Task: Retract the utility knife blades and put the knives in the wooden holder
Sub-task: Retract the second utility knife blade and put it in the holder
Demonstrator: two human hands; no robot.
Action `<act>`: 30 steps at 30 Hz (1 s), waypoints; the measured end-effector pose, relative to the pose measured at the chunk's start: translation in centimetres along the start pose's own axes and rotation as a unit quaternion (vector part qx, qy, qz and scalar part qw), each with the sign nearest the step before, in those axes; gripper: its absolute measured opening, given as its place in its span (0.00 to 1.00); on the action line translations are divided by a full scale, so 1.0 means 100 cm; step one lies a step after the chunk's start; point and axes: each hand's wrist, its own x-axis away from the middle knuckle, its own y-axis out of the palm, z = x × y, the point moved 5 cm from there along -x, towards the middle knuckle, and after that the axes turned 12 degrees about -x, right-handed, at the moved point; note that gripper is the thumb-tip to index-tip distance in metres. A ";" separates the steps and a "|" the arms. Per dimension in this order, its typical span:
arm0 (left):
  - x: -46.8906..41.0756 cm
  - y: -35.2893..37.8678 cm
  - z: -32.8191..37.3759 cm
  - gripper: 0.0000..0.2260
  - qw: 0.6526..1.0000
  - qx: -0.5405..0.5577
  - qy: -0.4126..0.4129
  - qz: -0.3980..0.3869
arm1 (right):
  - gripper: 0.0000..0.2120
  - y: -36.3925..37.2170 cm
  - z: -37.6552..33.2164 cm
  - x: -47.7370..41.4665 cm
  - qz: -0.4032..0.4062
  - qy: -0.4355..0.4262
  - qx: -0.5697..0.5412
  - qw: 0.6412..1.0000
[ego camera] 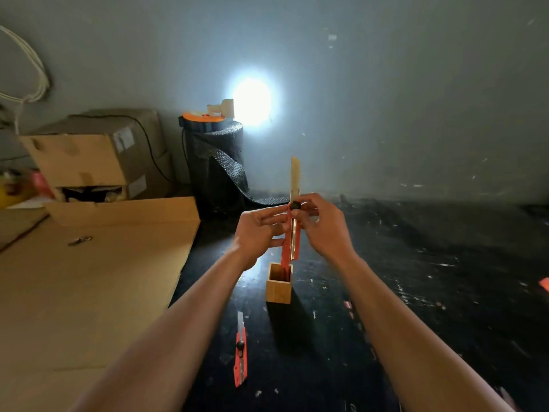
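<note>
I hold a red utility knife [292,242] upright above the dark table, its long blade [295,176] fully out and pointing up. My left hand [261,233] grips the knife's body from the left. My right hand [325,226] holds it from the right, with thumb and finger at the black slider knob [295,206]. Directly below stands the square wooden holder [278,288], with something red inside it. A second red utility knife [240,350] lies flat on the table near me, its blade partly out and pointing away.
Flat cardboard sheets [89,281] cover the table's left side, with cardboard boxes [95,156] behind them. A black mesh roll [217,162] with an orange-topped lamp stands at the back by the wall. A small orange scrap [545,283] lies at the right edge.
</note>
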 end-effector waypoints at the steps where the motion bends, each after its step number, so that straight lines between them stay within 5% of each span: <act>1: 0.000 0.000 0.002 0.15 1.000 0.001 0.000 0.002 | 0.10 -0.001 -0.001 0.000 0.002 0.000 -0.001 1.000; 30: -0.007 0.000 0.006 0.17 1.000 -0.002 -0.008 0.002 | 0.09 0.001 0.000 -0.009 -0.018 -0.032 0.057 0.998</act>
